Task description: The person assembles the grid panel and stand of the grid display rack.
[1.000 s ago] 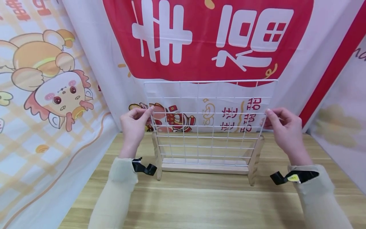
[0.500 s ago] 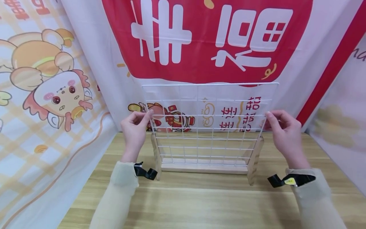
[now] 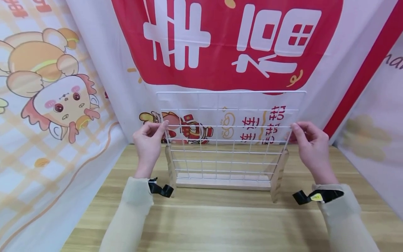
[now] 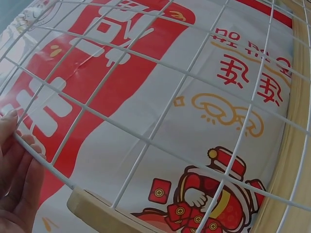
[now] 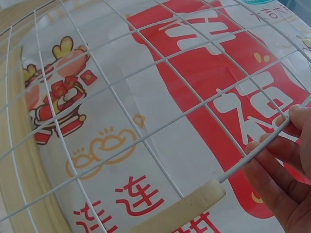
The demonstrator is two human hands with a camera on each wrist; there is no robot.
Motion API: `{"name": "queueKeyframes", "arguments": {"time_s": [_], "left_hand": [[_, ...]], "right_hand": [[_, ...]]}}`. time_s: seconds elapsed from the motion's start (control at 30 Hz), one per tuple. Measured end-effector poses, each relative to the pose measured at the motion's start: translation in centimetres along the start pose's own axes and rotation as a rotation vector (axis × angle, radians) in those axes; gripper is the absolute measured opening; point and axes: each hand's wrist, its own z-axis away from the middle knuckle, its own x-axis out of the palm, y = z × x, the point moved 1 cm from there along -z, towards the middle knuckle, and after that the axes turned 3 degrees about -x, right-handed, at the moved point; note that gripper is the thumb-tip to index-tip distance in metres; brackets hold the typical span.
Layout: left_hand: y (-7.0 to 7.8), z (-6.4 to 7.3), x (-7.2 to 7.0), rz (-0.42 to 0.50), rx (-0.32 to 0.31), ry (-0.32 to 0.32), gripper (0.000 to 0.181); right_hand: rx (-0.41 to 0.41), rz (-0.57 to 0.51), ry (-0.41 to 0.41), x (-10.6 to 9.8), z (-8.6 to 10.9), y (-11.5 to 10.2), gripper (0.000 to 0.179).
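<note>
A white wire grid panel point(image 3: 231, 91) stands upright between the two side posts of a pale wooden stand point(image 3: 223, 184). Its lower edge is down by the stand's crossbar. My left hand point(image 3: 148, 145) pinches the panel's left edge wire between thumb and fingers, above the left post. On the opposite edge, at about the same height, my right hand point(image 3: 311, 148) pinches the wire. Close up in the left wrist view, the wire runs down to a rounded post end point(image 4: 99, 213). The right wrist view likewise has a post end point(image 5: 206, 194) right beside the edge wire.
The stand rests on a wood-grain table point(image 3: 217, 224). Behind it hangs a white cloth with a large red patch point(image 3: 220, 75) and printed figures. A patterned cloth point(image 3: 59, 154) borders the left side, and a pale cloth point(image 3: 368, 140) the right.
Both hands and the panel's top edge have come down slightly from a second ago. Over the last half second the panel and the grips hardly change; the view shifts a little.
</note>
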Motion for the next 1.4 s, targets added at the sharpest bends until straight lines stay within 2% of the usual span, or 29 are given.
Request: {"name": "queueKeyframes", "arguments": {"time_s": [0.17,0.33,0.5,0.6,0.8,0.93,0.97,1.03,1.13,1.2,1.3,1.4], "left_hand": [[-1.6,-0.7,-0.1,0.002,0.041,0.001,0.024],[-2.9,-0.9,-0.6,0.008,0.039,0.003,0.028],[-3.0,-0.8,-1.0,0.015,0.048,-0.017,0.031],[-2.9,-0.8,-1.2,0.009,0.033,-0.031,0.029],[-2.6,-0.7,-1.1,0.009,0.015,-0.043,0.028],[-2.6,-0.8,-0.9,0.027,0.022,-0.046,0.026],[-2.2,-0.6,-0.9,0.023,0.02,-0.046,0.025],[-2.1,-0.6,-0.9,0.023,0.023,-0.045,0.024],[-2.2,-0.6,-0.9,0.02,0.026,-0.048,0.024],[-2.8,-0.8,-1.0,0.028,0.034,-0.051,0.026],[-2.9,-0.8,-1.1,0.024,0.033,-0.053,0.028],[-2.9,-0.7,-1.2,0.022,0.038,-0.054,0.028]], "right_hand": [[-0.016,-0.016,0.005,0.2,-0.2,0.2,0.031],[-0.01,-0.017,-0.007,0.5,-0.2,0.3,0.031],[-0.01,-0.009,0.008,0.7,-0.2,0.3,0.031],[-0.01,-0.01,0.017,0.4,-0.1,0.2,0.031],[0.042,0.037,-0.045,-1.1,-0.1,1.5,0.034],[0.118,0.171,-0.106,-2.6,0.2,3.5,0.044],[0.139,0.214,-0.13,-3.0,0.2,4.1,0.048],[0.152,0.303,-0.18,-3.6,0.4,5.1,0.055],[0.111,0.449,-0.28,-4.7,0.4,6.9,0.066],[0.056,0.552,-0.349,-5.3,0.4,8.3,0.074],[-0.033,0.71,-0.445,-5.9,0.8,10.4,0.085],[-0.078,0.813,-0.519,-6.0,1.8,12.2,0.091]]}}
